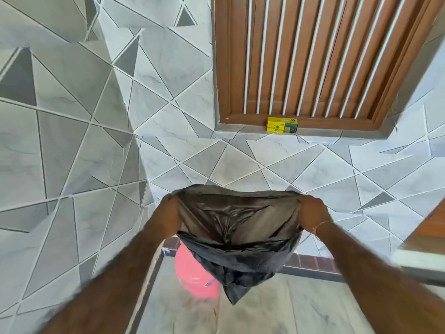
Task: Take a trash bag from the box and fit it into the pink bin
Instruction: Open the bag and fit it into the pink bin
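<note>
i hold black trash bag (238, 227) up in air, mouth pulled wide. left hand (172, 208) pinching left edge of mouth, right hand (313, 213) pinching right edge. bag hangs above pink bin (192, 273) on floor, hiding bin top. yellow box (281, 125) far off on window ledge. risk: thin edge slips from fingers, mouth falls shut. risk: bag tip misses bin, since i can't see rim. bag looks shiny, crinkly, floppy, bottom hanging in point.
</note>
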Demonstrator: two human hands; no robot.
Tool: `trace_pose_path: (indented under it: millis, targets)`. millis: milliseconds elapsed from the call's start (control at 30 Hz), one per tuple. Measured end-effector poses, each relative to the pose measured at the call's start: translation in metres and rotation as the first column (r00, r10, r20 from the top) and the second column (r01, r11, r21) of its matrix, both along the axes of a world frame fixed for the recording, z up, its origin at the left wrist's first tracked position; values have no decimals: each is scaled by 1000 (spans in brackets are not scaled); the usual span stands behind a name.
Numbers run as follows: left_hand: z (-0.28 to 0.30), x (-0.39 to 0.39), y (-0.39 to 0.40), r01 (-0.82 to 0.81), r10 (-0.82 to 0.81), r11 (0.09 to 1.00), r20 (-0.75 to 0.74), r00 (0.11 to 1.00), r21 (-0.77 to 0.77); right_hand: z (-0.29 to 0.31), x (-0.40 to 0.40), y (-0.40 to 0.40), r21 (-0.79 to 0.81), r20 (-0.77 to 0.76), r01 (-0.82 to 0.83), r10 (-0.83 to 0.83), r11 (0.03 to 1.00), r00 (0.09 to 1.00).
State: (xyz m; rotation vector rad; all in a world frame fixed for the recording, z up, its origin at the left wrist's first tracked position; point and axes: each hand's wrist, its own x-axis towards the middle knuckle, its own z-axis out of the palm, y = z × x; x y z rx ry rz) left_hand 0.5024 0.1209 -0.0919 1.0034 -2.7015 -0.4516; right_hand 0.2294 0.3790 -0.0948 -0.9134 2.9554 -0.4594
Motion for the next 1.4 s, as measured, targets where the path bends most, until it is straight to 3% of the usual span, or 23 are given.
trace_pose_path:
  millis: [67,133,167,200,233,267,333,367,433,500,633,733,833,933,1067,1133,1200,1300,1400]
  targets:
    - [37,-5,-9,-75,70,997,-225,972,-17,40,6,-6,-227,-93,-5,-17,974,996]
    - [69,-7,0,-198,98,969,-510,855,-146,70,15,-11,-553,-222,-107,-22,826,975]
    - [72,-3,10,-231,86,956,-574,815,-184,75,20,-14,-621,-286,-167,-23,766,958]
    - [70,0,24,-196,77,966,-530,844,-171,66,25,-13,-558,-326,-209,20,803,945]
    - [43,7,38,-130,72,982,-354,932,-141,45,29,-10,-305,-296,-219,127,927,947]
    - [12,14,48,-50,29,993,-195,980,-105,12,32,-6,28,-141,-230,232,973,963]
    - [-58,31,50,120,-119,993,92,989,-5,-54,35,11,427,146,-259,217,866,965]
    - [-82,38,45,4,-24,985,113,993,174,-81,32,24,464,193,-272,204,843,960]
    - [-109,54,31,-56,23,982,180,983,180,-110,26,44,418,234,-267,181,869,955]
    - [-115,55,13,-82,57,972,117,991,220,-104,23,42,329,220,-260,193,908,956]
    - [-79,36,5,-145,148,965,3,989,220,-57,25,14,65,210,-214,196,975,958]
    - [-52,26,23,-140,174,948,-97,980,287,-48,22,4,-33,232,-160,163,987,959]
    - [-49,24,29,-103,120,960,-48,992,259,-52,23,-3,2,212,-171,167,985,963]
    - [-72,30,24,-19,43,971,-93,995,240,-61,31,2,230,163,-240,206,943,965]
    - [-78,37,44,-38,0,969,156,988,243,-89,30,18,444,157,-257,208,858,965]
    - [-84,36,56,-96,24,964,277,961,248,-100,32,27,437,144,-228,183,870,973]
    - [-91,36,62,-251,164,941,345,924,225,-109,35,36,409,97,-179,153,895,984]
    - [-97,39,71,-391,338,897,251,907,206,-122,34,53,255,98,-91,68,963,993]
    - [-103,38,81,-523,516,804,107,850,281,-134,27,67,121,132,-54,38,991,991]
